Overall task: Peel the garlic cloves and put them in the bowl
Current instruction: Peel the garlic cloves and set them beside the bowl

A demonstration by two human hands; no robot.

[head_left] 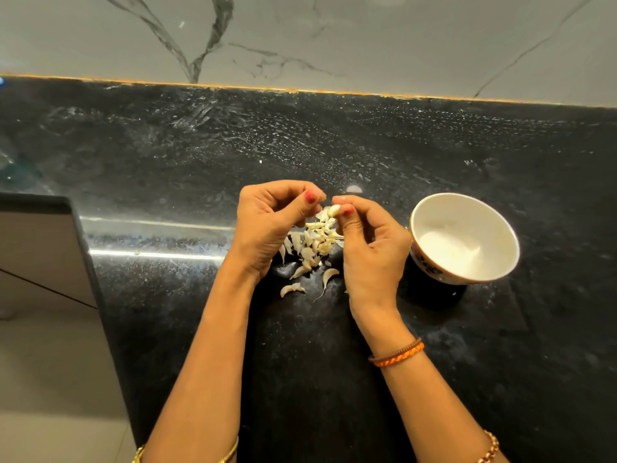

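A pale garlic clove (334,210) is pinched between the thumb and fingertips of my right hand (370,255). My left hand (267,228) is curled just to its left, fingertips close to the clove and to a thin bit of skin. Under both hands lies a pile of garlic cloves and peels (314,245) on the black counter, with two loose cloves (329,275) nearer me. A white bowl (500,235) stands to the right of my right hand; I cannot tell whether anything lies inside it.
The black stone counter (367,145) runs to a marble backsplash (300,38) at the far side. On the left the counter's edge (96,289) drops off to a cabinet front and floor.
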